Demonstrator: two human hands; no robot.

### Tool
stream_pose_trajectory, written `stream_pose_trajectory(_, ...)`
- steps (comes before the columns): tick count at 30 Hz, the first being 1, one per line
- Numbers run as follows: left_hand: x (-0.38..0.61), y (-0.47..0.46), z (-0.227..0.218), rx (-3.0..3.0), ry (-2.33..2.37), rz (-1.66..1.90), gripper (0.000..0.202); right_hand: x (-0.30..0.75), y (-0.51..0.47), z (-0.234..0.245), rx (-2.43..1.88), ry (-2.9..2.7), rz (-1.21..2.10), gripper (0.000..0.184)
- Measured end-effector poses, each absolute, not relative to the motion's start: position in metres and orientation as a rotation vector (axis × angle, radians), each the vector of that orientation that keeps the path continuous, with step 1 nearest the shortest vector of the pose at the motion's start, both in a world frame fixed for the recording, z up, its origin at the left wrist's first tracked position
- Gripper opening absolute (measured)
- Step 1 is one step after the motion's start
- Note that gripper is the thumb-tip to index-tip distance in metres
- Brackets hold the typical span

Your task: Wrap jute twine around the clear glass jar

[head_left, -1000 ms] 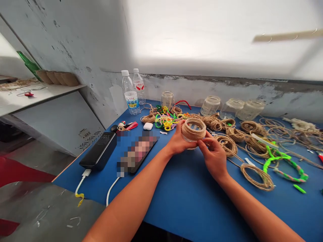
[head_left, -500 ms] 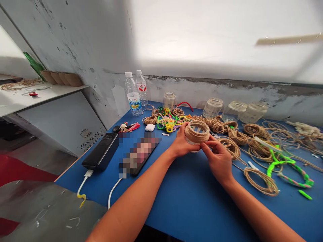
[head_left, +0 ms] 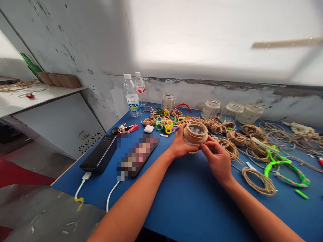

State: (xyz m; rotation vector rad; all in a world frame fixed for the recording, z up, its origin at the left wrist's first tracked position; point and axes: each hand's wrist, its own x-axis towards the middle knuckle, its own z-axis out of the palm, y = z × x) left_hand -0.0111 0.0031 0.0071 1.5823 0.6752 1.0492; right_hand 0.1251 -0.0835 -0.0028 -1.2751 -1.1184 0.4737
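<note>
A glass jar [head_left: 189,146] with jute twine [head_left: 195,137] wound in a band round its neck is held above the blue table. My left hand [head_left: 178,144] is closed round the jar's left side, its thumb along the bottom front. At the jar's lower right, my right hand [head_left: 217,160] pinches with thumb and fingertips against the edge of the twine band. The strand between those fingertips is too small to see clearly. The jar's open mouth faces up and tilts slightly toward me.
Coils of twine [head_left: 258,181] and green pipe cleaners [head_left: 276,160] lie to the right. Several glass jars [head_left: 210,109] and two plastic bottles [head_left: 133,102] stand at the back. A black power bank [head_left: 99,154], a phone [head_left: 140,161] and an earphone case [head_left: 148,129] lie left.
The whole view has shifted slightly, so the table things appear a little further left and lower. Both hands keep nearly the same hold on the jar and twine.
</note>
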Motion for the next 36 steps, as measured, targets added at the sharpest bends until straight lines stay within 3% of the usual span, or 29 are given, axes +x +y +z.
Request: stream_pose_trajectory(36,-0.0114,0.0035,0.0043,1.588,0.665,1.045,0.106,0.126,-0.0847,0.0009,-1.29,-1.089,0.517,0.029)
